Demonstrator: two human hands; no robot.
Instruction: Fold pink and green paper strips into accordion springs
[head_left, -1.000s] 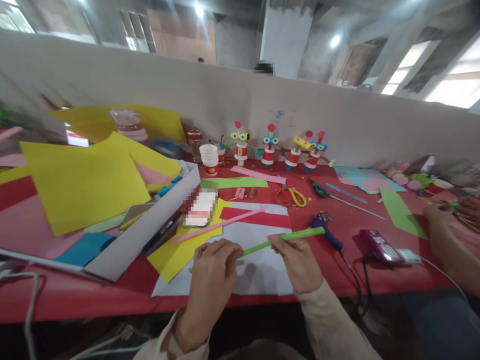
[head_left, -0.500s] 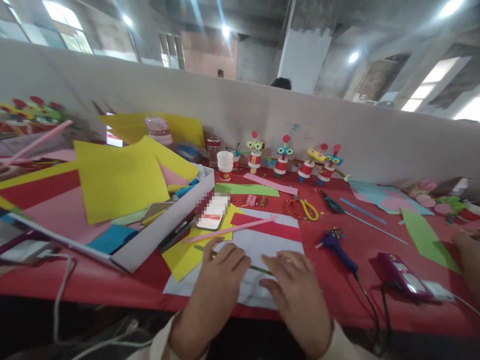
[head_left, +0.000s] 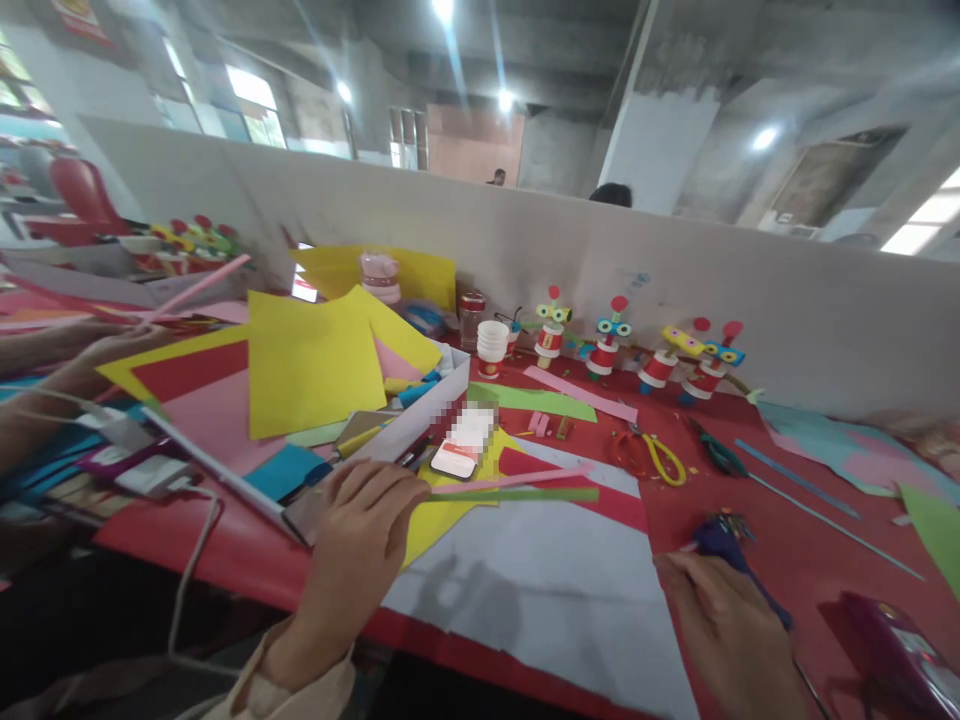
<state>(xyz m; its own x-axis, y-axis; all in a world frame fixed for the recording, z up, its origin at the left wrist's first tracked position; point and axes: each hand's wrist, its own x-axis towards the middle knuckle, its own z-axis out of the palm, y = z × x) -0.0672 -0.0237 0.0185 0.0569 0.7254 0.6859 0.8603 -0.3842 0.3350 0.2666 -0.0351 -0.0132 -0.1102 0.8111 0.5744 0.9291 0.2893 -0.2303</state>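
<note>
A narrow green paper strip runs out to the right from the closed fingers of my left hand. It crosses just above a pink paper strip. Below them a pale sheet of paper covers the table's near part. My right hand is beside the dark blue glue gun, partly in front of its handle. Its fingers are bent and bunched; whether anything lies inside them is hidden. A phone lies beyond my left hand on yellow paper.
A white box lid heaped with coloured paper is on the left. Scissors, pliers and a purple device lie on the right. Cup figures line the partition. Another person's hands hold a pink strip at far left.
My right hand has left the green strip and moved right, over beside the glue gun. My left hand keeps the strip and is farther left. The whole view has swung left.
</note>
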